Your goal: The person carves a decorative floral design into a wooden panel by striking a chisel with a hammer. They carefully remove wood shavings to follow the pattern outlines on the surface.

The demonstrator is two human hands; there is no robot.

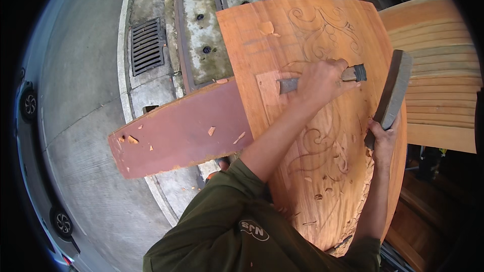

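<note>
My left hand [322,83] is closed around a chisel [288,85] held low over a wooden panel [267,25]. Its broad grey blade points left, near a paler, freshly cut patch [267,88]. The handle's dark-wrapped end [360,72] sticks out on the right of my fingers. On the right, my right hand [384,138] grips a long, dark, block-like mallet [396,88], raised beside the chisel's handle end. Scrolling leaf outlines [322,27] are carved or drawn across the panel. Whether the blade touches the wood is hard to tell.
A reddish-brown board [181,131] with scattered wood chips juts out at the left. More shavings [363,196] line the panel's lower right. Slatted wooden panelling [438,65] stands at the right. Beyond lie a drain grate [147,45], a concrete road [85,70] and a car [38,161].
</note>
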